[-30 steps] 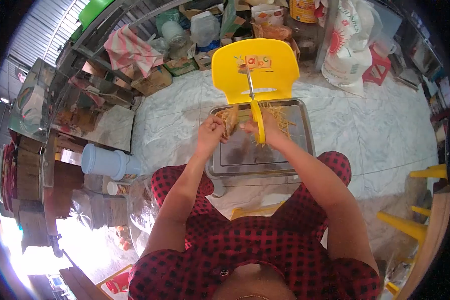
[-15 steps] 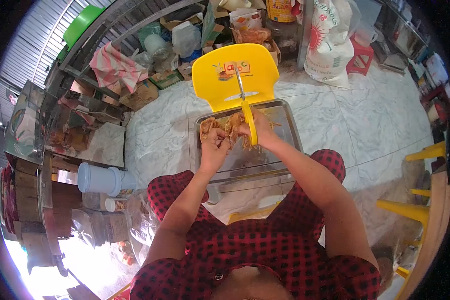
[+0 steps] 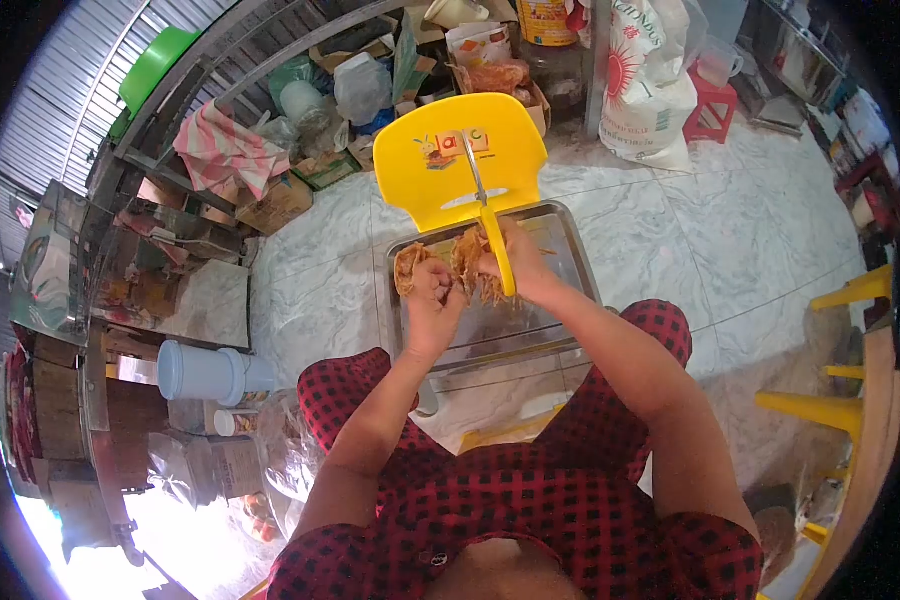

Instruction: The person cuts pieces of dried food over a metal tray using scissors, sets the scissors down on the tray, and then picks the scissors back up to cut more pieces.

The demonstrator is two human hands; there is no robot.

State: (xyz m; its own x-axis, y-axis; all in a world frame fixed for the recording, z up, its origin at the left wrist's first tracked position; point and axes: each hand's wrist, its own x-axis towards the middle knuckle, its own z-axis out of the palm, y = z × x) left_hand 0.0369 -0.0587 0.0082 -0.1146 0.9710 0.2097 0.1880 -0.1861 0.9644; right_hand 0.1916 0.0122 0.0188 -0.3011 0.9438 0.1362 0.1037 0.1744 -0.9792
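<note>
Over a metal tray (image 3: 577, 262), my left hand (image 3: 433, 300) is closed round a brown, dried-looking piece (image 3: 407, 266). Its fingertips meet a second brown, shredded piece (image 3: 467, 250) at my right hand. My right hand (image 3: 518, 262) has yellow-handled scissors (image 3: 496, 250) hooked on it, their metal blades pointing away from me over the yellow chair back. The fingers of my right hand are closed on the shredded piece. Thin brown strips (image 3: 495, 293) lie or hang just below that hand. The scissors hide part of the right hand.
A yellow chair back (image 3: 400, 165) stands right behind the tray. Farther back are a white printed sack (image 3: 645, 90), a red stool (image 3: 712, 108) and cluttered boxes. Pale blue buckets (image 3: 195, 372) are at the left, yellow stool legs (image 3: 810, 408) at the right.
My left hand has come over the tray, up to my right hand. Both now hold brown pieces, where earlier only the left plainly held one. The view has shifted, moving the chair and tray leftward.
</note>
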